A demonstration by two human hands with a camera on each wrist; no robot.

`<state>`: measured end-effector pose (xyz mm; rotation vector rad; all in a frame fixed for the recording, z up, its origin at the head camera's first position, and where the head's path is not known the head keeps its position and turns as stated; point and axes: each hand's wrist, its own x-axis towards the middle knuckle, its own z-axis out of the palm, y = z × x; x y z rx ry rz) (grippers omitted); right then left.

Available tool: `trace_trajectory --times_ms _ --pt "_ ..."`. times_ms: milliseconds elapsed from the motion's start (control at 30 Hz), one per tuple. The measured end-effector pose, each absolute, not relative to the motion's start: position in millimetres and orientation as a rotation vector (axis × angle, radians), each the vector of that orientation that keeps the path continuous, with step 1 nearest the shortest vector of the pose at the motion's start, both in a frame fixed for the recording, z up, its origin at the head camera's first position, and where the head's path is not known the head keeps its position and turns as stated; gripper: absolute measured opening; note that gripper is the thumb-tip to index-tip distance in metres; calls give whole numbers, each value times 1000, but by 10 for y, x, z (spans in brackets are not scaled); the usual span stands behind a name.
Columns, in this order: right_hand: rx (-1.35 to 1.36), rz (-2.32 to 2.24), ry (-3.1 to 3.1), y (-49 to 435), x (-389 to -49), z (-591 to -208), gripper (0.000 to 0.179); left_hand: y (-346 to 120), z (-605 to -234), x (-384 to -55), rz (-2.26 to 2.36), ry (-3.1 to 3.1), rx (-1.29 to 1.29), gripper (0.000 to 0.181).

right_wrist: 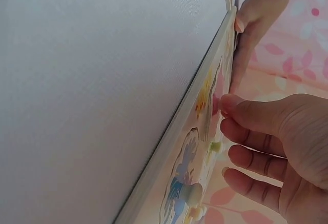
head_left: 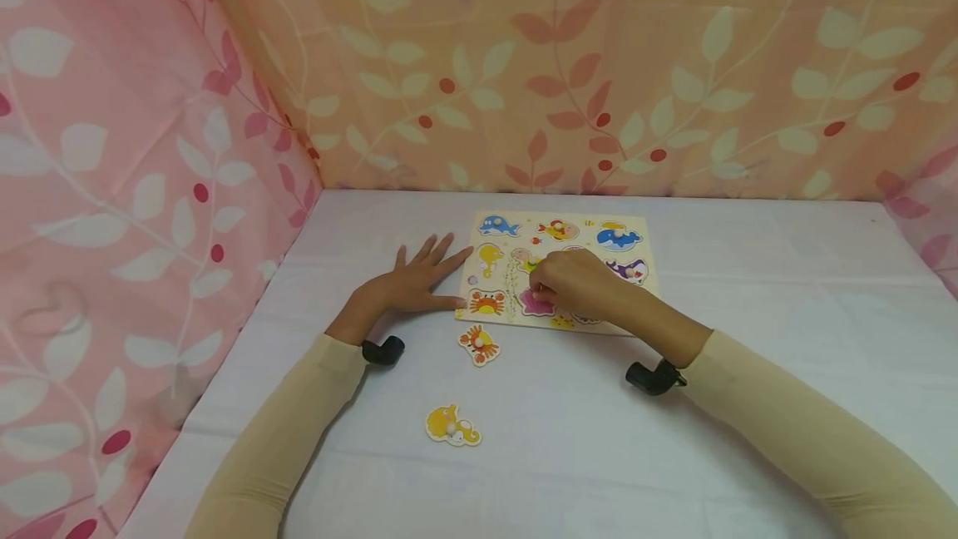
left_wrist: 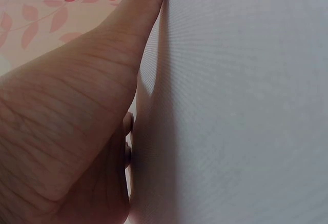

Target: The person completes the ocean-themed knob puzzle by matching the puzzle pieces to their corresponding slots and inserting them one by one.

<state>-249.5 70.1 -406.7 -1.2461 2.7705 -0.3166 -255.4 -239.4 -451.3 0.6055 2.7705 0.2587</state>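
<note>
A wooden knob puzzle board [head_left: 490,321] with sea-animal pictures lies on the table. My right hand [head_left: 572,283] is over its middle, thumb and forefinger pinching the knob of a pink puzzle piece [head_left: 535,303] at the board's front row. In the right wrist view, the pink piece [right_wrist: 219,88] lies against the board beneath the fingertips. My left hand [head_left: 419,283] is spread flat, its thumb and forefinger tips at the board's left edge. Just in front of the board lies a loose crab piece [head_left: 479,345]; nearer still is a yellow seahorse piece [head_left: 452,427].
The board also bears a whale piece [head_left: 619,237], a fish piece [head_left: 559,229] and other sea-animal pieces with knobs. A white cloth [head_left: 786,298] covers the table. Patterned curtains [head_left: 599,65] stand behind and at the sides.
</note>
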Motion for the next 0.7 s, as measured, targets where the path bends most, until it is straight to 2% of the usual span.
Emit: trace_trajectory --times_ms 300,700 --pt "-1222 -263 2783 677 -2473 -4103 5 -2394 -4531 -2561 258 2768 607 100" --pt "-1048 -436 2785 677 -2439 -4139 11 -2405 -4543 -2578 263 2771 605 101"
